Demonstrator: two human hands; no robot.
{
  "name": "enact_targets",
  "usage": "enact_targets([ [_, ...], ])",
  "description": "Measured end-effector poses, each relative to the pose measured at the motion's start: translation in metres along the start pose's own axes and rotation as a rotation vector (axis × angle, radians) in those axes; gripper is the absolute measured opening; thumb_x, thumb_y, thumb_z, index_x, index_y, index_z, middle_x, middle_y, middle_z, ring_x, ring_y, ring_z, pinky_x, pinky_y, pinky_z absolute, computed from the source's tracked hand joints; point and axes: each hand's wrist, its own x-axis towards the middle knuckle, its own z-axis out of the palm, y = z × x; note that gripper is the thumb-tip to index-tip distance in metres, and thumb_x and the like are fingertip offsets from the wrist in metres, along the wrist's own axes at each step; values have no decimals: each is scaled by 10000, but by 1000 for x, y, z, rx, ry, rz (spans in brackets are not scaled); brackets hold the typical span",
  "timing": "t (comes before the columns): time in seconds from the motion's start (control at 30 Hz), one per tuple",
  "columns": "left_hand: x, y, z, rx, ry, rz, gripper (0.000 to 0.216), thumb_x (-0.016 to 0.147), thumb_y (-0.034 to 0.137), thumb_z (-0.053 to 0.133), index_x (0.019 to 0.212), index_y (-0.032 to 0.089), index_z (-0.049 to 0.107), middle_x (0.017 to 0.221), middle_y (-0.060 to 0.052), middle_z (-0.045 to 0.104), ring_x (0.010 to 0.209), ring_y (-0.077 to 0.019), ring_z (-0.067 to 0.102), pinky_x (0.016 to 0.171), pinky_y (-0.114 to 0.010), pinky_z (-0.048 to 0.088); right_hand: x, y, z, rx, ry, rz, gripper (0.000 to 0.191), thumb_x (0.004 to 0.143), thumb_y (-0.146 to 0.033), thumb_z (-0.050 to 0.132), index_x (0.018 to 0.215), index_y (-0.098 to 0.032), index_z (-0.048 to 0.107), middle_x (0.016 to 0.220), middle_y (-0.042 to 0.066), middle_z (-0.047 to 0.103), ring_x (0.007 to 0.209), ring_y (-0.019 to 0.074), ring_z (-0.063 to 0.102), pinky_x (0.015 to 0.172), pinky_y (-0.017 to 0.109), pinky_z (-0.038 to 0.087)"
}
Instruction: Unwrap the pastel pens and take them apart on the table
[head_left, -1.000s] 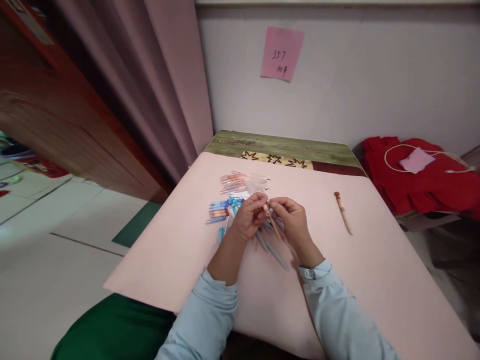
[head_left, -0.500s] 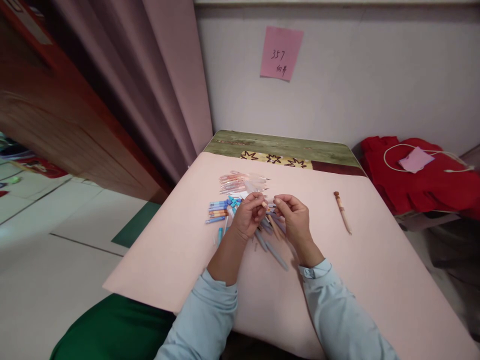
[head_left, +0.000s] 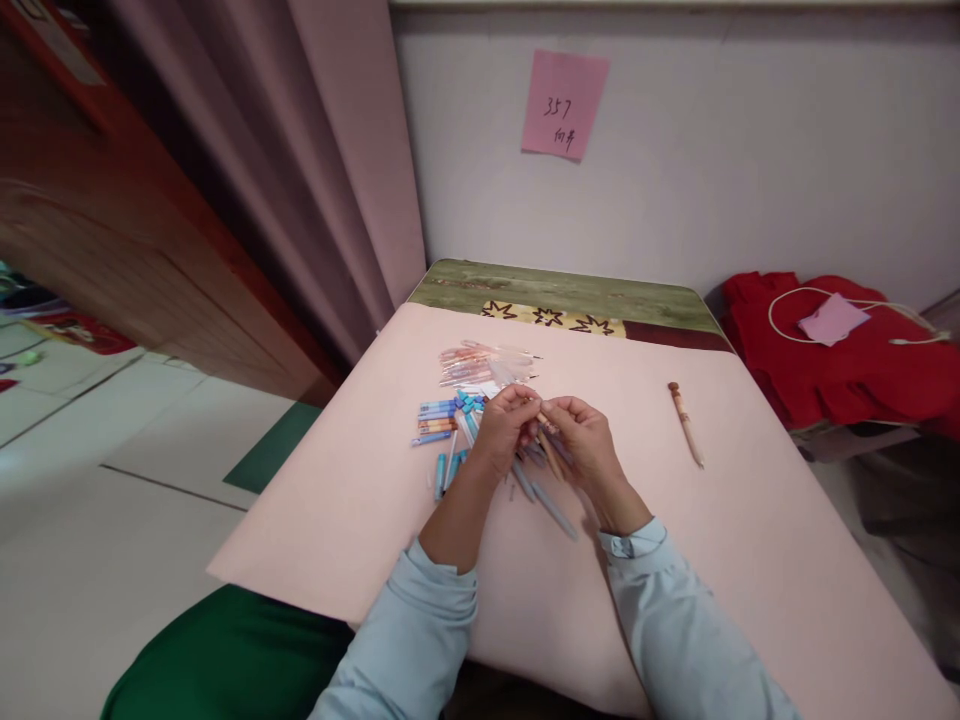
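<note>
Over a pile of pen parts, my left hand (head_left: 504,437) and my right hand (head_left: 589,445) meet fingertip to fingertip. Both are closed in a pinch on a small beige pen part (head_left: 547,424), mostly covered by the fingers. Clear pen refills (head_left: 469,365) lie in a bundle just beyond my left hand. Beside that hand are blue and orange printed pen tubes (head_left: 435,410) and short turquoise pieces (head_left: 440,474). Pale grey-blue pen barrels (head_left: 555,512) stick out below the hands. One whole beige pen (head_left: 686,426) with a brown top lies off to the right.
A pale pink sheet (head_left: 300,540) covers most of the table, whose green patterned far edge (head_left: 570,283) shows against the wall. A red cloth (head_left: 885,370) with a white cable lies at the right. A curtain (head_left: 352,150) and a wooden door (head_left: 150,260) stand at the left.
My hands have come together, and the right fingertips now meet the left ones at the beige part. The pens and parts on the table lie as before.
</note>
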Motion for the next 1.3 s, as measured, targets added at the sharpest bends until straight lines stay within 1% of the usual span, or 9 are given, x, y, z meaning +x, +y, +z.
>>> enact_targets([
  [0.13, -1, -1, 1, -61, -20, -28, 274, 663, 302, 768, 802, 174, 570, 510, 63, 522, 371, -41, 409, 355, -147, 252, 1, 0, 0, 65, -15, 39, 273, 687, -394, 782, 707, -201, 589, 573, -10, 622, 516, 146, 573, 526, 279, 463],
  [0.23, 1, 1, 0, -203, 0, -66, 268, 663, 249, 780, 833, 148, 600, 603, 28, 567, 439, -32, 454, 373, -128, 273, 5, 2, -6, -21, 155, -17, 282, 677, -411, 774, 748, -199, 602, 582, -31, 591, 500, 117, 506, 506, 255, 413],
  [0.37, 5, 6, -4, -520, 55, -150, 163, 710, 108, 725, 834, 108, 620, 655, 10, 532, 507, -15, 467, 400, -88, 316, 2, 1, -12, -468, 390, -416, 205, 770, -390, 701, 796, -196, 639, 516, -85, 384, 470, 84, 340, 486, 230, 307],
  [0.47, 7, 7, -6, -653, 63, -181, 66, 771, 56, 648, 822, 92, 627, 657, 2, 512, 512, -16, 462, 404, -81, 340, -7, 1, -8, -756, 377, -656, 126, 827, -323, 649, 843, -198, 662, 518, -93, 300, 461, 81, 316, 505, 227, 306],
  [0.67, 9, 1, -9, -669, 38, -179, 111, 764, 75, 671, 873, 73, 651, 676, -2, 552, 493, -9, 446, 400, -94, 318, -14, 4, 1, -1062, 297, -918, 136, 851, -312, 645, 812, -185, 676, 510, -81, 380, 464, 72, 396, 502, 207, 311],
  [0.83, 9, -2, -10, -559, 0, -110, 229, 693, 124, 751, 899, 84, 658, 673, 9, 569, 507, -16, 464, 420, -113, 313, -11, 3, 0, -1171, 335, -948, 189, 871, -330, 623, 764, -181, 669, 497, -77, 408, 442, 60, 399, 482, 199, 289],
  [1.07, 6, 1, -5, -386, 71, 25, 266, 683, 223, 788, 878, 123, 636, 649, 25, 584, 485, -26, 473, 417, -132, 312, -10, 6, -2, -1198, 329, -905, 209, 863, -344, 631, 729, -186, 659, 491, -81, 390, 444, 56, 385, 485, 202, 278],
  [1.17, 5, 1, -4, -394, 65, 8, 262, 679, 218, 794, 860, 123, 630, 663, 26, 588, 490, -22, 478, 414, -123, 321, -9, 8, -3, -1129, 310, -818, 230, 858, -381, 642, 735, -188, 664, 488, -87, 357, 443, 60, 355, 487, 208, 282],
  [1.3, 5, 2, -5, -509, 30, -79, 180, 715, 170, 764, 791, 103, 616, 666, 16, 573, 492, -11, 480, 396, -97, 328, -8, 7, -3, -888, 280, -612, 228, 812, -410, 684, 792, -184, 663, 484, -103, 306, 440, 64, 315, 488, 208, 300],
])
